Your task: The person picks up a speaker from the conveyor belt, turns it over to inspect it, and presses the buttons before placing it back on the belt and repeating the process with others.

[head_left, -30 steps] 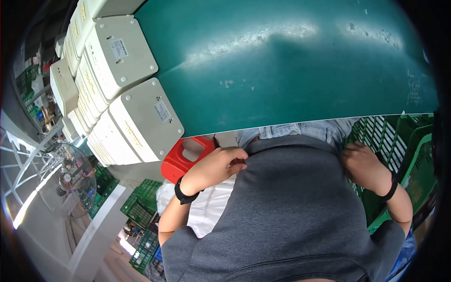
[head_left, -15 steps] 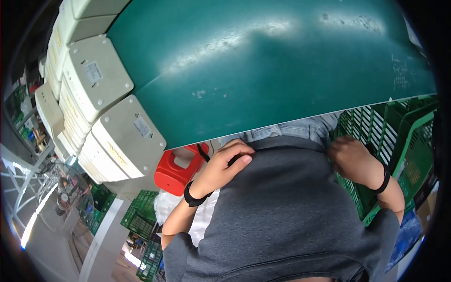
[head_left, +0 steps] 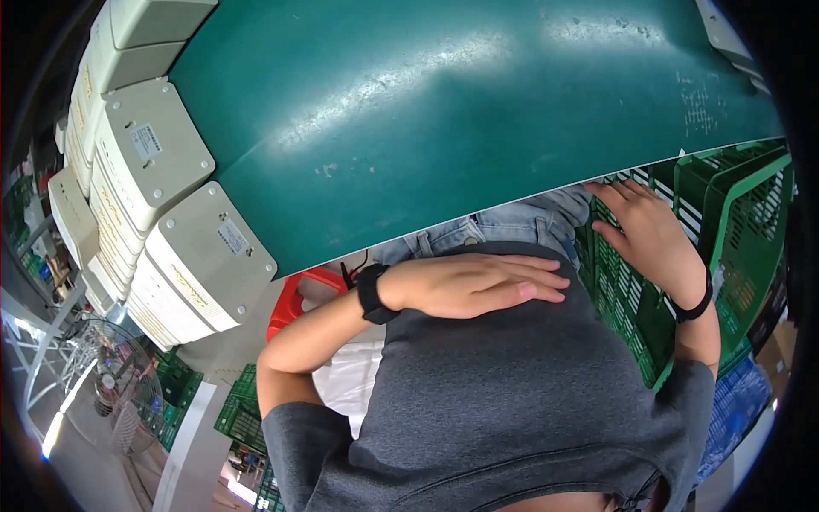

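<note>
My left hand lies flat across the front of my dark grey shirt, fingers stretched toward the right, holding nothing. A black band circles that wrist. At the right, my right hand has its fingers spread, their tips close to the table's front edge and above a green plastic crate; nothing shows in it. It wears a black wristband too. Before me is the green tabletop. Stacks of off-white plastic boxes stand along its left side, the nearest with small round feet and a label facing up.
A red plastic stool is partly hidden behind my left arm. A standing fan is at the far left. More green crates lie at the lower left. Blue plastic wrapping is at the lower right.
My left hand has moved right, from my waist's left side to across my shirt, and flattened. My right hand has risen toward the table edge, with its fingers spreading. The view has shifted slightly.
</note>
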Demonstrator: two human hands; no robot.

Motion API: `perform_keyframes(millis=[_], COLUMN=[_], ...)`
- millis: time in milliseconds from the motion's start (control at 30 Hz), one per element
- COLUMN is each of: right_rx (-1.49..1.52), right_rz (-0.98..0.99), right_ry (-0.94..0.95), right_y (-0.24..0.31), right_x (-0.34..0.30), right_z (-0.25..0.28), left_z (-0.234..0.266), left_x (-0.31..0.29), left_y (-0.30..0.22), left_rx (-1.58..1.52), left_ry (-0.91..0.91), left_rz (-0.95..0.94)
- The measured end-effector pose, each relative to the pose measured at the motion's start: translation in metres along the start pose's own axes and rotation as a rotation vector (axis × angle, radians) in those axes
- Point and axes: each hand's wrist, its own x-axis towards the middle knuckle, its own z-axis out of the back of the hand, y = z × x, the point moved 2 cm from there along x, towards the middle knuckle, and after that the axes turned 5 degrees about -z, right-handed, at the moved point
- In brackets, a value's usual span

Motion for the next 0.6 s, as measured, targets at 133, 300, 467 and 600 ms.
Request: perform_keyframes(millis=[133,300,467,600], right_rx=[0.0,0.005,0.008,0.031], right_rz=[0.002,0.021,0.021,0.076], right_ry=[-0.024,-0.034,-0.019,0.024], right_y=[-0.002,-0.001,0.003,0.012], right_x=[-0.002,-0.002,-0.003,-0.008], right_z=[0.0,0.005,0.005,0.005], left_z=[-0.01,-0.017,-0.036,-0.048], left_x=[-0.032,-0.106,-0.152,-0.149], left_y=[-0.012,-0.022,-0.027,-0.033], left_rx=[0.12,-0.04,-0.124,-0.205], left_ry=[-0.131,-0.437,-0.552,-0.756], left_rz=[0.072,0.35,0.54,0.543])
